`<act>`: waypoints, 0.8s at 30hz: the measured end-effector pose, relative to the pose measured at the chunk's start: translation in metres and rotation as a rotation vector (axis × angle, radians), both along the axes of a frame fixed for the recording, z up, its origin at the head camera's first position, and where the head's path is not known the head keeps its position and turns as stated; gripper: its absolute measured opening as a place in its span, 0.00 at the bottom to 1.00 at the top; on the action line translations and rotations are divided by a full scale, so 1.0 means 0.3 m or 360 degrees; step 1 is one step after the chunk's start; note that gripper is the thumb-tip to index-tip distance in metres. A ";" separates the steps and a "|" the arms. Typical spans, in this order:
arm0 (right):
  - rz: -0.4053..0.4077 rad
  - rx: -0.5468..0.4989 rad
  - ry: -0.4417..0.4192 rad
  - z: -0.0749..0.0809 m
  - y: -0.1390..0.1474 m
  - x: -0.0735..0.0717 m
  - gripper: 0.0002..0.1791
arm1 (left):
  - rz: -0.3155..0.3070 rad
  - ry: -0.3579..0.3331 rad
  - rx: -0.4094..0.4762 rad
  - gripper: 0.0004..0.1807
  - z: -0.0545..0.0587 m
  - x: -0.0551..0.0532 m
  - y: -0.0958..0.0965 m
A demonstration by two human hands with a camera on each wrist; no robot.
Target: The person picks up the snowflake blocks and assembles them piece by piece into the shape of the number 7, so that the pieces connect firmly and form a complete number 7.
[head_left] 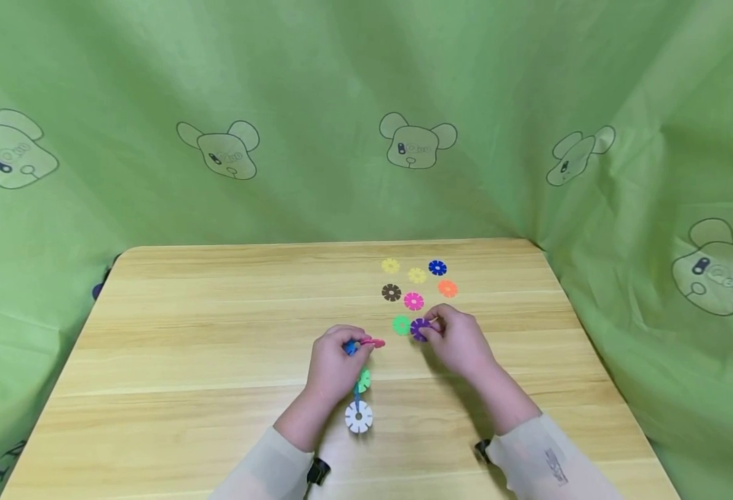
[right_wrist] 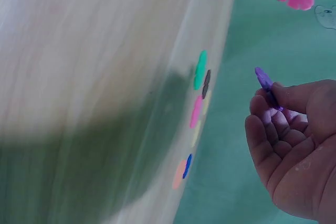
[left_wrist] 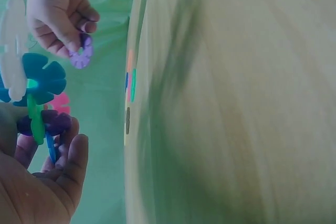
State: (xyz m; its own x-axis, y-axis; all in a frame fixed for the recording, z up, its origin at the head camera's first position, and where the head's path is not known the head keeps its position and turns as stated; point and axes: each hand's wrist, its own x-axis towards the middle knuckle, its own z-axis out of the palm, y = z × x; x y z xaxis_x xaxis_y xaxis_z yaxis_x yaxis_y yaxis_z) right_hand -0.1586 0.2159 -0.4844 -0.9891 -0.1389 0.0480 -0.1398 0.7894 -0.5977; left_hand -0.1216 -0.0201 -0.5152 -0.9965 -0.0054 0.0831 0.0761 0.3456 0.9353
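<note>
My left hand (head_left: 336,362) grips a chain of interlocked slotted plastic discs above the table. The chain shows a white disc (head_left: 359,417) at the near end, a teal disc (left_wrist: 44,78), a green disc (head_left: 364,380), a dark purple disc (left_wrist: 56,123), a blue disc (head_left: 350,348) and a pink disc (head_left: 375,342) at the far end. Between thumb and fingers, my right hand (head_left: 461,342) pinches a loose purple disc (head_left: 419,330). This purple disc is apart from the chain, a short way right of the pink one. Fingers partly hide the chain's middle.
Beyond my hands, loose discs lie flat on the wooden table (head_left: 216,298): green (head_left: 401,325), pink (head_left: 413,301), brown (head_left: 391,292), orange (head_left: 448,289), dark blue (head_left: 438,268) and two yellow, one a yellow disc (head_left: 391,266) at the back. A green curtain (head_left: 316,194) surrounds the table.
</note>
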 end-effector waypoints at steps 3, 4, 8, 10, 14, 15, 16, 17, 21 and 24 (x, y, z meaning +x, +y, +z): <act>0.0018 -0.0086 0.0029 0.009 -0.009 0.008 0.09 | 0.0000 0.0006 0.0001 0.03 0.002 0.001 -0.001; 0.0020 -0.0116 0.0033 0.011 -0.011 0.010 0.10 | 0.0001 0.0005 0.0002 0.03 0.003 0.002 -0.001; 0.0024 -0.0239 0.0016 0.024 -0.023 0.019 0.10 | 0.0007 -0.0001 0.0009 0.03 0.002 0.001 -0.001; 0.0018 -0.0290 -0.0001 0.029 -0.028 0.023 0.10 | 0.0007 0.0000 0.0010 0.03 0.001 0.000 -0.001; 0.0010 -0.0364 -0.0027 0.037 -0.040 0.031 0.10 | 0.0006 0.0008 0.0010 0.03 -0.003 0.000 -0.001; 0.0014 -0.0380 -0.0029 0.040 -0.043 0.033 0.10 | 0.0006 0.0008 0.0009 0.03 -0.003 0.000 -0.001; 0.0019 -0.0392 -0.0030 0.042 -0.046 0.036 0.10 | 0.0006 0.0008 0.0007 0.03 -0.003 0.000 -0.001; 0.0029 -0.0401 -0.0030 0.046 -0.049 0.040 0.10 | 0.0007 0.0007 0.0005 0.03 -0.003 0.000 -0.001; 0.0067 -0.0430 -0.0044 0.054 -0.062 0.053 0.10 | 0.0006 0.0003 -0.0007 0.03 -0.001 -0.001 -0.002; 0.0087 -0.0438 -0.0060 0.053 -0.071 0.059 0.09 | 0.0003 0.0004 -0.0010 0.03 -0.001 -0.001 -0.002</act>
State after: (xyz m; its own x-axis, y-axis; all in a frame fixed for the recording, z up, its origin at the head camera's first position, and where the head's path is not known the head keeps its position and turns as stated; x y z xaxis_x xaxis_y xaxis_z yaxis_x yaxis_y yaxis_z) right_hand -0.1408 0.1947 -0.4685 -0.9823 -0.1791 0.0548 -0.1516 0.5884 -0.7943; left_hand -0.1220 -0.0208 -0.5154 -0.9963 -0.0065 0.0858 0.0781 0.3514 0.9330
